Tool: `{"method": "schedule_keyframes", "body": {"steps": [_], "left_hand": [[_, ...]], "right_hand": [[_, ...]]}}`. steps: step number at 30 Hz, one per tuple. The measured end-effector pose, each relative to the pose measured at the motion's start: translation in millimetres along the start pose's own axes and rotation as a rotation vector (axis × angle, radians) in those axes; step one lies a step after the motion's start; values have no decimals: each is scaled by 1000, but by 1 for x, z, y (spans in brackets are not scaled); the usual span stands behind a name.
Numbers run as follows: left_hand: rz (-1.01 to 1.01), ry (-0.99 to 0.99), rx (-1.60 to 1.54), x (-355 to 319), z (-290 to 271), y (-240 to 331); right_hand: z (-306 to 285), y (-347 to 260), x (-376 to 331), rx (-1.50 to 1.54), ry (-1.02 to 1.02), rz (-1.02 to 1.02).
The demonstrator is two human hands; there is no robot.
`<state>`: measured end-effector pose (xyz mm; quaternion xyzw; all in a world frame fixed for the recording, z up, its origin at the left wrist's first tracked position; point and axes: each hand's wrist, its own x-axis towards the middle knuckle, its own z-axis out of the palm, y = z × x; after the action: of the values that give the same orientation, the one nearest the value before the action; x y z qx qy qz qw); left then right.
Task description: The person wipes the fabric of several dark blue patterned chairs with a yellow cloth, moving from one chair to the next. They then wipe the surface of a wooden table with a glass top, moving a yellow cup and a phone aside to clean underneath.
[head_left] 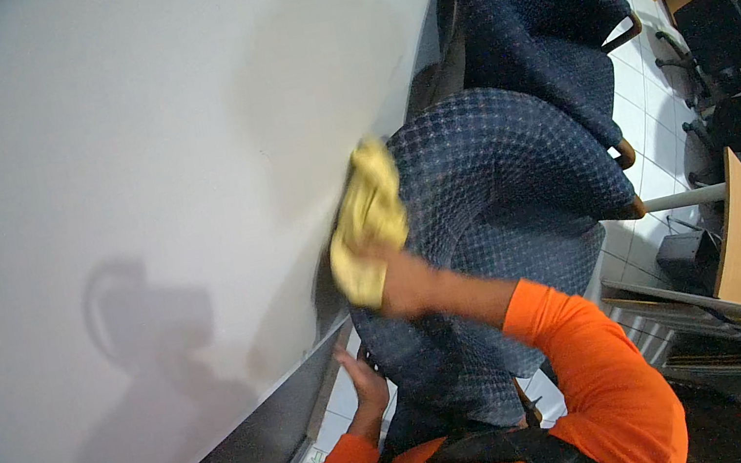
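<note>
**Yellow cloth at the chair back**

We see the crumpled yellow cloth [369,222] pressed on the top edge of the dark blue patterned fabric chair [496,209], beside the white wall [132,174]. Our right hand [398,276] reaches up from an orange sleeve, its grip clamped on the cloth. Our left hand [365,386] rests low on the chair's side; we cannot tell its grip.

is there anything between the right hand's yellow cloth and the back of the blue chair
Nothing visible. The right hand presses the yellow cloth straight against the blue chair at the left edge of its backrest, beside the white wall.
</note>
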<state>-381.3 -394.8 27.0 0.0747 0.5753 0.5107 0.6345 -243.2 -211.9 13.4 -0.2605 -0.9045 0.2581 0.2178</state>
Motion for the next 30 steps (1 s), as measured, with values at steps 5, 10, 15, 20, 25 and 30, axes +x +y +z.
{"method": "schedule_keyframes", "body": {"steps": [5,10,15,20,25,30], "left_hand": [[-106,233,-21,-28,-91,-34],[-256,448,43,-56,-136,-55],[-192,417,177,-70,-178,-60],[-225,489,195,-70,-177,-56],[-195,500,261,-68,-186,-79],[-216,476,377,-75,-168,-80]], "right_hand": [[38,-86,-71,42,-520,-409],[13,-39,-47,21,-468,-572],[-85,46,4,-304,-113,-94],[-207,97,28,-152,785,435],[-137,131,23,-597,369,620],[-83,40,51,-413,249,553]]}}
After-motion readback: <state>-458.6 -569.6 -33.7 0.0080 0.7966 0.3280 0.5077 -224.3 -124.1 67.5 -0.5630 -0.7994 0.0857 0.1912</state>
